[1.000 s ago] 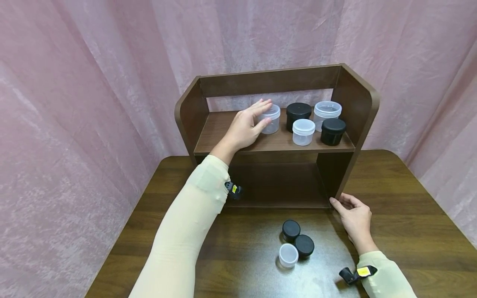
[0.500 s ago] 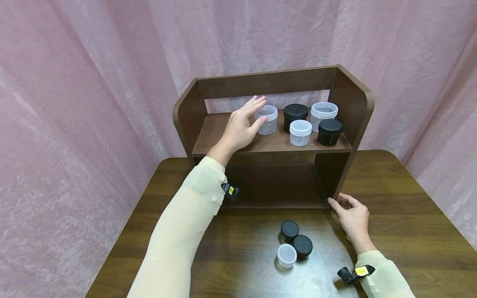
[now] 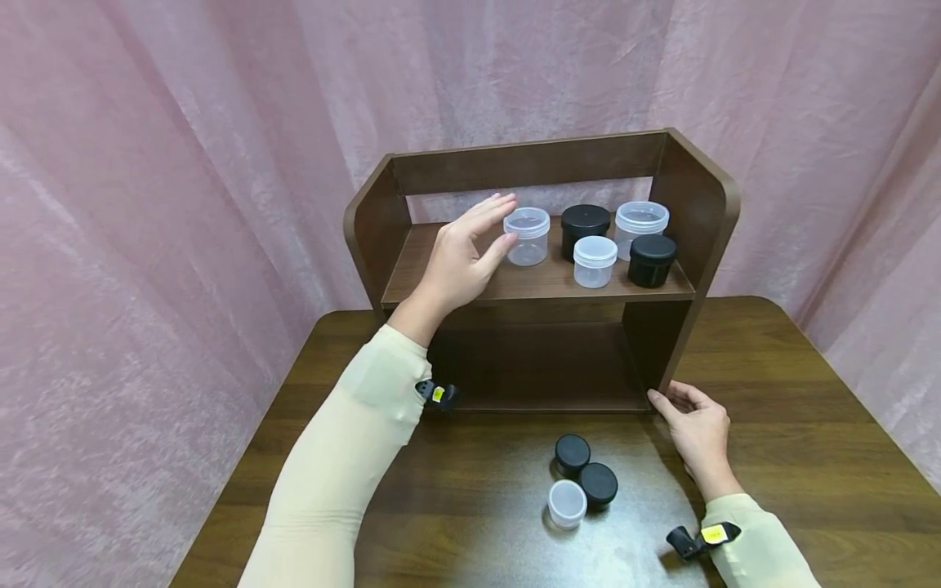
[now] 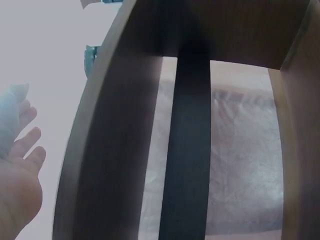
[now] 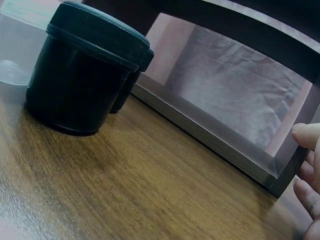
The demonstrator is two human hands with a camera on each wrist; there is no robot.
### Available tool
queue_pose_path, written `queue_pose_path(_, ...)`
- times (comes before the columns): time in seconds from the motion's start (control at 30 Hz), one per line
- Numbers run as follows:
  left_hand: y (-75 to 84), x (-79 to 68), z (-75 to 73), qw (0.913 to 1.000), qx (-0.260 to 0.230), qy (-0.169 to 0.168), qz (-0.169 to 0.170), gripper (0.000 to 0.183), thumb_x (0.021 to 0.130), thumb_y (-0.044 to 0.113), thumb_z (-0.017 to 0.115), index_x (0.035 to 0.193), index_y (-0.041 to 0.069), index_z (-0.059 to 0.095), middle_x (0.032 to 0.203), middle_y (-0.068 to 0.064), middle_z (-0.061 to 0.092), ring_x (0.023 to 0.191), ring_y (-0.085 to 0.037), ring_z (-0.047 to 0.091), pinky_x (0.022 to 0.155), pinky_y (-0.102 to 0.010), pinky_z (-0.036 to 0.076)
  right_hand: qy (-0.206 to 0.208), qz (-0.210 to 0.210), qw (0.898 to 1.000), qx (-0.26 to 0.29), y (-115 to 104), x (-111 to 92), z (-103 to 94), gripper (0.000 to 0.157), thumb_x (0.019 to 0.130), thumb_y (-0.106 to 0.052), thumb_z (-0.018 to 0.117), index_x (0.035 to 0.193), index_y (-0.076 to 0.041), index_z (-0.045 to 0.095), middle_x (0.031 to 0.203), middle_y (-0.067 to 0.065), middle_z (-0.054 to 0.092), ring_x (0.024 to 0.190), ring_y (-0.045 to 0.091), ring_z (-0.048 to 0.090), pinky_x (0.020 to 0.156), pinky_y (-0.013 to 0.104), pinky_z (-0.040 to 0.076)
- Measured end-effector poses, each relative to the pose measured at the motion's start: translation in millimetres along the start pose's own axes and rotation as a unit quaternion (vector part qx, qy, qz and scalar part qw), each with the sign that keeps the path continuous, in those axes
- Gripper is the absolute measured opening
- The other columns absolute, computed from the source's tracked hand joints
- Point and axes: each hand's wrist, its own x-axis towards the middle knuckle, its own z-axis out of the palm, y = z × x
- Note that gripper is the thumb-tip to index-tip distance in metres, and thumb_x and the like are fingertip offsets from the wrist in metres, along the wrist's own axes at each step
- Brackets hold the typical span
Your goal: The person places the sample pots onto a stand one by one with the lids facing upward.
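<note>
On the upper board of a brown wooden desk shelf [image 3: 529,166] stands a clear lidded jar [image 3: 528,245]. Just left of it is my left hand [image 3: 454,263], thumb and fingers spread apart with nothing held; a small gap seems to separate them from the jar. The left wrist view catches part of that hand [image 4: 20,187] beside the shelf's dark edge. My right hand [image 3: 702,437] grips the lower front corner of the shelf's right side panel [image 3: 680,327], thumb on the front edge. In the right wrist view its fingers [image 5: 306,196] lie along the panel's outer side, partly out of frame.
Right of the clear jar, the upper board carries a large black jar [image 3: 585,233], another clear jar [image 3: 641,229], a small white-lidded jar [image 3: 595,263] and a small black jar [image 3: 652,261]. Two black jars [image 3: 599,485] and one white-lidded jar [image 3: 567,504] stand on the table before the shelf.
My left hand has drawn back left and slightly down, away from the clear jar, which now shows fully. The right hand keeps its grip on the shelf.
</note>
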Motion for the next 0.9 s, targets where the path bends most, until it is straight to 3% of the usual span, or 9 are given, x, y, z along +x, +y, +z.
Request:
queue_pose_path(0.37,31.0,-29.1,-4.7,0.9959,-0.009,-0.027,0.086,0.037,0.087,0.007,0.07,0.122,-0.003,0.063,0.123,-0.016,0.063,0.12,-0.022,0.054,0.103,-0.032,0.04,-0.002,0.002,1.0,-0.003,-2.3,0.9,-0.8,0.035,0.079,-0.024,0.081,0.103,-0.001,0.071,0.083,-0.01,0.068,0.076,-0.005,0.061,0.064,0.009,0.047)
queue_pose_path(0.63,44.8,-64.6,6.3,0.9909,-0.007,-0.098,0.093,0.036,0.088,0.014,0.071,0.12,0.001,0.065,0.121,-0.01,0.064,0.117,-0.016,0.056,0.102,-0.027,0.042,-0.004,0.005,1.0,0.003,-0.9,3.5,0.3,0.036,0.079,-0.024,0.081,0.104,0.0,0.071,0.082,-0.012,0.067,0.076,-0.004,0.061,0.064,0.009,0.047)
queue_pose_path(0.9,50.2,-113.8,31.5,0.9781,-0.006,-0.182,0.1,0.034,0.089,0.02,0.071,0.119,0.005,0.066,0.118,-0.004,0.065,0.113,-0.01,0.057,0.099,-0.021,0.042,-0.001,0.005,1.0,0.008,-0.9,2.9,1.1,0.035,0.079,-0.023,0.081,0.103,0.0,0.071,0.083,-0.011,0.068,0.076,-0.004,0.061,0.064,0.009,0.047)
